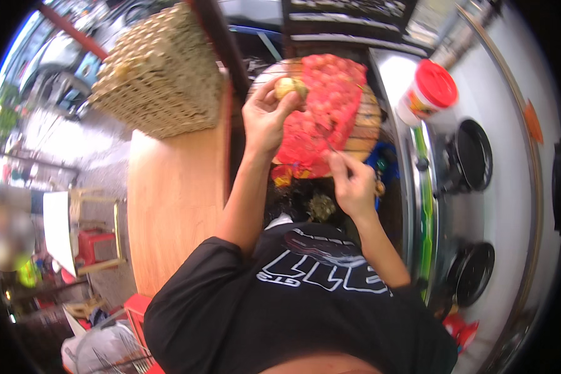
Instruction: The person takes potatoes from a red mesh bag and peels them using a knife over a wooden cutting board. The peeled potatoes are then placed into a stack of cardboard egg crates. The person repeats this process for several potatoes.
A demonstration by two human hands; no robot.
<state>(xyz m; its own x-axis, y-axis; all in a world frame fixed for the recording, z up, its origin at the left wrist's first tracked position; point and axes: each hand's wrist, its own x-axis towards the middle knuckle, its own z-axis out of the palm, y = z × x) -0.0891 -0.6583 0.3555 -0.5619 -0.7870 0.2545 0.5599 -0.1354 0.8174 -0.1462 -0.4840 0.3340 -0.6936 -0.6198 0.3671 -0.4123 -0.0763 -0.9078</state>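
Raised over the far side of a round slatted wooden table [369, 126], my left hand [267, 117] holds a pale yellow bulb [291, 89], which looks like an onion, between thumb and fingers. A red mesh sack [329, 89] packed with round bulbs lies on that table, behind both hands. Lower and to the right, my right hand [353, 180] grips a thin dark tool [328, 140], probably a small knife. Its tip points up and away, apart from the bulb; the handle is mostly hidden in my fist. Below the sack, a clump of what may be peelings [321, 208] shows.
On my left runs a wooden counter [177, 201] with a woven basket [163, 75] at its far end. To my right, a red-lidded tub [432, 89] and black pans [472, 154] stand along a metal-edged counter. A blue container [387, 161] sits low beside the table.
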